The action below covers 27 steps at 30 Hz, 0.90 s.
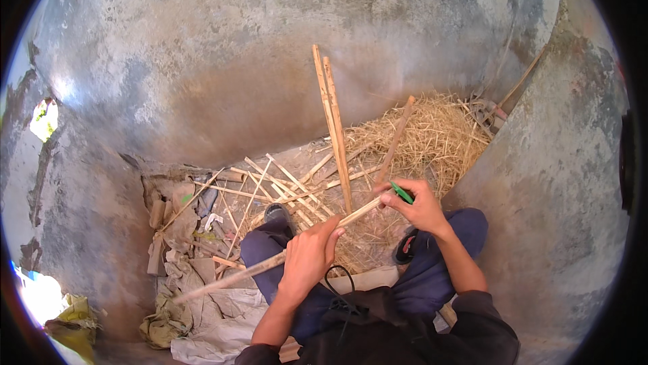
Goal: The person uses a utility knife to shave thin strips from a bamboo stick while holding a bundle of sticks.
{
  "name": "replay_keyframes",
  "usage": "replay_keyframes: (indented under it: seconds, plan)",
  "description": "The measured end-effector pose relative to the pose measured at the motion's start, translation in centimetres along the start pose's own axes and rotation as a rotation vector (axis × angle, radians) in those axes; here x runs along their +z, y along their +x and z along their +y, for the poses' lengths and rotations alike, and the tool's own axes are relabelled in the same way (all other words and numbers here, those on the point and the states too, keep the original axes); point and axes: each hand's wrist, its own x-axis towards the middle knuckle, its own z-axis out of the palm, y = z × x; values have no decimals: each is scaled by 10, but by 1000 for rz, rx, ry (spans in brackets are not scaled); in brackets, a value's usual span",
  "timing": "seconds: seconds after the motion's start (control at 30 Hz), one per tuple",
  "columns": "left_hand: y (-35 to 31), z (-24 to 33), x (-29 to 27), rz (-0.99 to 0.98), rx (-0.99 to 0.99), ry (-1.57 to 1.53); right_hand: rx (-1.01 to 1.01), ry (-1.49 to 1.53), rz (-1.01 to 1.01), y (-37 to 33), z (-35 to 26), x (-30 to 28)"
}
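Note:
A long pale wooden stick [260, 267] runs slantwise across my lap, from low on the left up to my right hand. My left hand [309, 256] is closed around its middle. At the stick's upper end, my right hand [417, 208] is closed on a small green tool [402, 193], its fingers touching the stick. My hand hides part of the tool, so its exact kind does not show. Beyond my hands, two tall wooden strips [332, 112] stand close together, leaning upward. To their right, a shorter brown stick [397, 137] stands tilted.
Thin wooden strips [297, 186] lie crossed on the floor past my feet. A heap of straw-like shavings [439, 135] rests against the wall [256, 48] at the back right. Crumpled pale sacking [216, 318] lies at my left, near broken bricks [157, 220].

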Motion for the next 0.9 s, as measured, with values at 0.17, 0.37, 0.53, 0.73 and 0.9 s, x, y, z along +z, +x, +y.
replay_keyframes:
  seconds: [0.17,0.37,0.53,0.73,0.9]
  plan:
    - [18,-1,-15,27,140,209,106,369,142,-11,21,4]
    - [15,-14,-37,109,154,252,167,521,311,-18,36,-26]
    - [10,-25,-37,-150,13,-8,170,563,332,-21,34,-47]
    - [2,-15,-22,-180,16,-110,-73,193,603,-16,31,-28]
    - [-6,-10,-6,-110,-97,-291,-189,-374,367,-34,16,-4]
